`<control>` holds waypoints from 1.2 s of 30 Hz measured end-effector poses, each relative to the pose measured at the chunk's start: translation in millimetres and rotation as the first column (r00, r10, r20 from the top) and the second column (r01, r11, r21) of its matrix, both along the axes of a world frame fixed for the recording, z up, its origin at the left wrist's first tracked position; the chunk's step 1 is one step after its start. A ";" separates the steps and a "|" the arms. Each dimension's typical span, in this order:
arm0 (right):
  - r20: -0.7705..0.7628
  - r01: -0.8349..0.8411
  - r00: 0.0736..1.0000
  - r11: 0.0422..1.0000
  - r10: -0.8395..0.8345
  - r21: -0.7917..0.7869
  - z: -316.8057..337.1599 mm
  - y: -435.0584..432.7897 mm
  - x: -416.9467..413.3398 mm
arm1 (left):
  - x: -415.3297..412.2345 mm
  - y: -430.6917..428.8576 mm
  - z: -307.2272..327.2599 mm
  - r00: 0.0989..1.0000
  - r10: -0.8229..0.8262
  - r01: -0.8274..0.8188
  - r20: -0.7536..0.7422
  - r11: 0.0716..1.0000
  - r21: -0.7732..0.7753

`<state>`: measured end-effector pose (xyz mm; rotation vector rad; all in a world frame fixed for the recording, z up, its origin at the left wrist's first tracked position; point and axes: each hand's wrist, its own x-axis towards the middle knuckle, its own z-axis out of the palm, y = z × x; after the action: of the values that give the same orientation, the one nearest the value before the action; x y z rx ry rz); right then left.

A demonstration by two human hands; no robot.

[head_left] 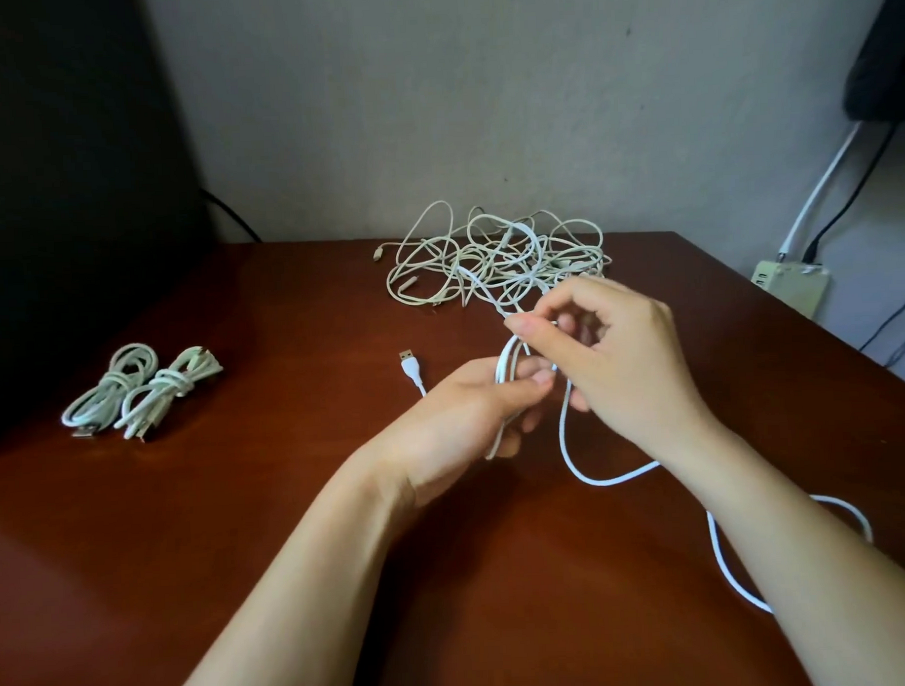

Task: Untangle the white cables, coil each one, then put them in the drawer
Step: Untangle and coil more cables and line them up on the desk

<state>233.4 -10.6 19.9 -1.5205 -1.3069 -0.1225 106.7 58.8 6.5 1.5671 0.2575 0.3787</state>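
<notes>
Cable (606, 483): loops gripped by left hand (468, 419), strand pinched by right hand (625, 357), in front of tangle (493, 259).
Coiled cables (169, 387): two bundles, well apart from tangle.

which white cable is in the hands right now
The bright white cable with the USB plug: left hand grips its loops, right hand pinches it. The two coiled bundles and the tangled pile lie unheld.

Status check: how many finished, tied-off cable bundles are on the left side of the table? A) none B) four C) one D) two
D: a left bundle and a right bundle, each coiled and knotted, lie side by side on the table, well apart from the tangled pile at the back.
</notes>
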 end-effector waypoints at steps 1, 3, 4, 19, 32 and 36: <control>-0.051 -0.023 0.998 0.998 0.021 -0.050 1.0 -0.5 -0.9 | 0.0 0.8 -1.2 1.000 0.018 -0.017 -0.010 0.999 0.042; -0.113 -0.051 0.993 0.985 0.032 -0.167 0.6 -0.5 -0.7 | 0.7 1.7 -2.5 0.997 0.064 -0.060 -0.041 0.994 0.096; -0.105 -0.041 0.994 0.978 0.020 -0.205 -0.1 -0.4 -0.4 | 1.2 1.6 -3.0 0.995 0.085 -0.080 -0.045 0.992 0.102; 0.237 0.114 0.972 0.847 0.014 -0.519 -3.2 -6.0 -1.1 | -8.6 34.0 3.3 0.820 0.516 -0.453 0.249 0.849 -0.271; -0.214 -0.366 0.927 0.873 0.309 -0.321 3.6 -4.4 -10.9 | -11.0 45.5 -0.4 0.679 0.705 -0.552 0.203 0.674 -0.491; -0.174 -0.458 0.888 0.842 0.425 -0.284 6.0 -9.6 -16.7 | -3.7 33.1 -7.4 0.814 0.569 -0.557 0.117 0.822 -0.122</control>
<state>216.7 -20.1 25.9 -1.4194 -1.6144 0.4842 103.0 91.9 -0.9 1.3481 0.6214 0.9369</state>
